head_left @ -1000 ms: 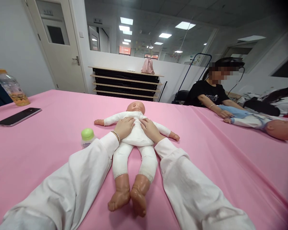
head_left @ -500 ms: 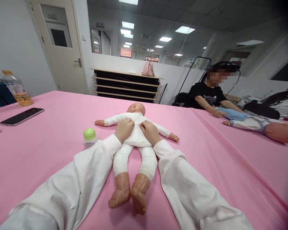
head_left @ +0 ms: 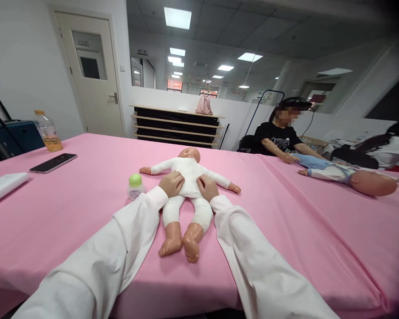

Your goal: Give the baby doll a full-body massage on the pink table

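A baby doll [head_left: 190, 175] with a white cloth body lies on its back on the pink-covered table, head away from me and bare feet toward me. My left hand [head_left: 172, 183] is against the left side of its belly, fingers together and curled onto the cloth. On the opposite side, my right hand [head_left: 207, 188] rests the same way, its fingers bent and pressed to the doll; the thumbs are partly hidden. Just left of my left wrist stands a small clear bottle [head_left: 135, 188] with a green cap.
At the left are a phone [head_left: 53, 162], a drink bottle [head_left: 49, 133] and a white object [head_left: 7, 186]. Across the table to the right, a person in black [head_left: 275, 137] handles another doll [head_left: 332, 170] dressed in blue and white. The pink cloth [head_left: 286, 230] has folds on the right.
My hands have slid down from the doll's chest toward its belly and moved slightly apart. The view has shifted, showing more of the near table edge.
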Motion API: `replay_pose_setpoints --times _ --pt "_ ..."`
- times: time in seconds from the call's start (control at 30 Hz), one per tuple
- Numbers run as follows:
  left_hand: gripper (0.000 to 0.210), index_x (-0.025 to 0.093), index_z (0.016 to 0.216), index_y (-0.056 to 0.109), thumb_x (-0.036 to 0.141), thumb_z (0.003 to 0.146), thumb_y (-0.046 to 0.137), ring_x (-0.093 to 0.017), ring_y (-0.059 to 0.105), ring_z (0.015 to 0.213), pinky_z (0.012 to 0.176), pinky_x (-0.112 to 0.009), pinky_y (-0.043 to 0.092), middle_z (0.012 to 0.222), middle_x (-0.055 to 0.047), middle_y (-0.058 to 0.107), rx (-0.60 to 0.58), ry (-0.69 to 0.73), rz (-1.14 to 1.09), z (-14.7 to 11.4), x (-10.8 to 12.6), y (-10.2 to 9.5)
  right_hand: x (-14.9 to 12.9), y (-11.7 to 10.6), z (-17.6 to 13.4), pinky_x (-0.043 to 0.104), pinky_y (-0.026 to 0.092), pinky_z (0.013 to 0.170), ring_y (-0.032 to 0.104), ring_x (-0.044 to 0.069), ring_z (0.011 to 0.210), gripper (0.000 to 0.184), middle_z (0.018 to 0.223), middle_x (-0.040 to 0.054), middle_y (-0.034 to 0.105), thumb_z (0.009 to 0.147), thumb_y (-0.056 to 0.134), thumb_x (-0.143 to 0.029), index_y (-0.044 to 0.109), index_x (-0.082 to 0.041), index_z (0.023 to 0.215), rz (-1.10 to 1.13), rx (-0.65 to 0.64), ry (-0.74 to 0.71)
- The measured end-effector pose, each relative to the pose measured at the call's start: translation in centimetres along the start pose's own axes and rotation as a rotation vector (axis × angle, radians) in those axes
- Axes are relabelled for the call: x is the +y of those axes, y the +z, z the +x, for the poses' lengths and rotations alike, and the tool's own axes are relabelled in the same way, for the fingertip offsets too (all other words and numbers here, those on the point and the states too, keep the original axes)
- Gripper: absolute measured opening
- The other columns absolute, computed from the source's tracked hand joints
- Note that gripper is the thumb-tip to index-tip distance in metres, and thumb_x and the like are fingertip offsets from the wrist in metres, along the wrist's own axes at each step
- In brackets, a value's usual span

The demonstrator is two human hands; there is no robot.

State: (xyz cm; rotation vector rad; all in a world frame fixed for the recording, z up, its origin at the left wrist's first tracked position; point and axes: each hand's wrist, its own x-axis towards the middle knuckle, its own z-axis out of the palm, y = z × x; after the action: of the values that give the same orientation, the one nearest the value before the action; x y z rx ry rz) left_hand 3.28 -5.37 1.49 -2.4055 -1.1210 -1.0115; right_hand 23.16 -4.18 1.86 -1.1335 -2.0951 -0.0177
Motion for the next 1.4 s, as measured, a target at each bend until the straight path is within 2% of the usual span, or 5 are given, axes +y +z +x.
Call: replay_pose_setpoints --times 0.27,0.43,0.57,0.93,1.4 --pt "0.026 0.015 0.096 0.063 0.017 0.088 0.038 -0.020 0.054 0.103 0.095 -0.036 0.043 0.101 -0.010 0.061 0.018 -0.368 -0.077 -2.5 0.3 -0.8 0.5 0.4 -2.9 0.038 0.044 0.091 0.055 0.022 0.100 0.023 0.105 0.0141 0.060 0.083 0.042 -0.021 0.059 -0.015 0.097 0.062 0.126 0.220" --pt "0.038 0.015 0.121 0.054 0.017 0.085 0.042 -0.020 0.060 0.100 0.089 -0.035 0.049 0.113 -0.012 0.062 -0.126 -0.616 -0.228 -4.1 1.3 -1.9 0.4 -0.1 -3.8 0.042 0.039 0.102 0.050 0.024 0.118 0.035 0.122 0.0173 0.056 0.089 0.039 -0.025 0.053 -0.012 0.119 0.035 -0.037 0.282" --pt "0.046 0.018 0.132 0.044 0.018 0.086 0.042 -0.020 0.061 0.103 0.092 -0.036 0.047 0.119 -0.010 0.062 -0.221 -0.624 -0.294 -4.3 1.6 -2.4 0.6 -0.7 -3.9 0.039 0.036 0.105 0.048 0.022 0.122 0.038 0.129 0.0151 0.053 0.092 0.037 -0.028 0.051 -0.014 0.124 0.061 -0.132 0.256" --pt "0.050 0.014 0.138 0.039 0.019 0.088 0.038 -0.022 0.052 0.119 0.101 -0.034 0.040 0.135 -0.010 0.051 -0.304 -0.626 -0.277 -3.8 2.3 -3.7 0.5 -0.7 -3.6 0.041 0.033 0.107 0.046 0.024 0.124 0.042 0.130 0.0162 0.052 0.092 0.036 -0.029 0.048 -0.011 0.128 0.098 -0.149 0.274" --pt "0.053 0.014 0.139 0.038 0.024 0.088 0.040 -0.027 0.051 0.119 0.100 -0.035 0.039 0.135 -0.012 0.050 -0.282 -0.642 -0.308 -4.1 1.8 -3.2 0.2 -0.9 -3.5 0.041 0.028 0.110 0.042 0.025 0.127 0.045 0.132 0.0159 0.050 0.091 0.037 -0.031 0.047 -0.011 0.129 0.111 -0.183 0.334"
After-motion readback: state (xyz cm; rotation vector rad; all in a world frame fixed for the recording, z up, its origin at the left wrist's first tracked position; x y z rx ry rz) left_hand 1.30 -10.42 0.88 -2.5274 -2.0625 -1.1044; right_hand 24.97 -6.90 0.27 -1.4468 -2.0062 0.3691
